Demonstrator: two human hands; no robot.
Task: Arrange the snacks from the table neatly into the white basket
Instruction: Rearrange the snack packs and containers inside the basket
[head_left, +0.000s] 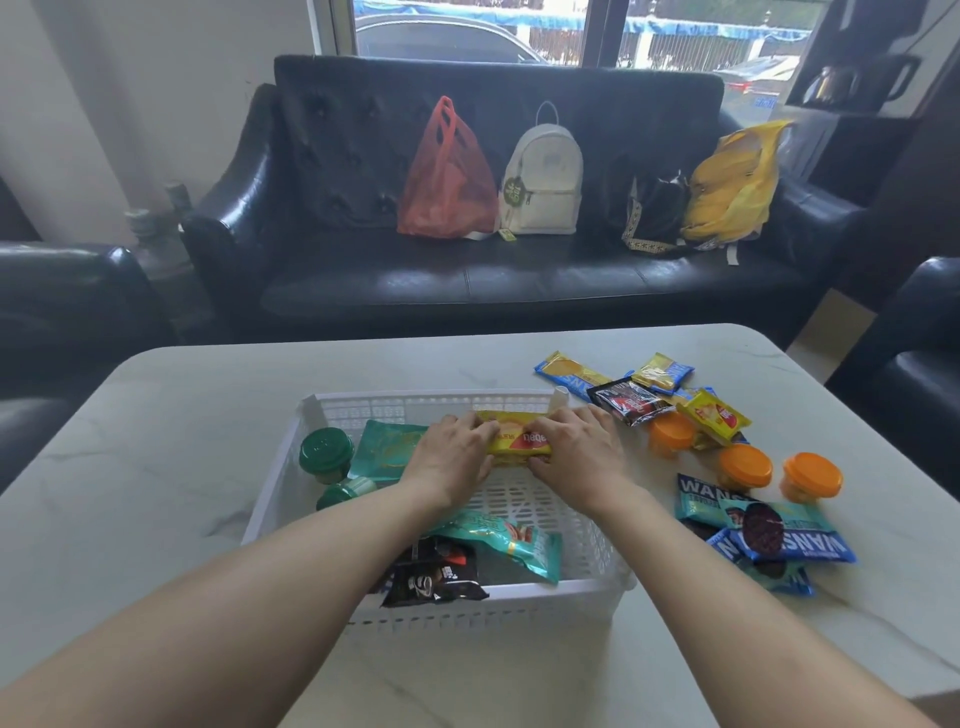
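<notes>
I see the pale marble-look table (156, 467) with the white slotted plastic basket (571, 587) in the middle of it, and I judge the step in hand is the placing of one packet inside. Both hands are over the far part of the basket. My left hand (452, 457) and my right hand (576, 452) hold the flat yellow snack packet with a red label (519, 441) by its two ends, fingers curled over the edges. The packet is low in the basket, near the far wall; whether it already rests on the floor of the basket I cannot tell.

In the basket are already teal foil pouches (387, 447), a black packet (436, 577) and two green-lidded jars (324, 454).

The next move, I think, calls for laying the packet flat along the far wall, letting go, then reaching right for the loose snacks: blue wafer packets (795, 545), three orange-lidded cups (745, 467) and small yellow sachets (714, 415).

My forearms cover part of the basket floor, so some contents are probably hidden. The fingertips are behind the packet. Most label text is too small to read.
</notes>
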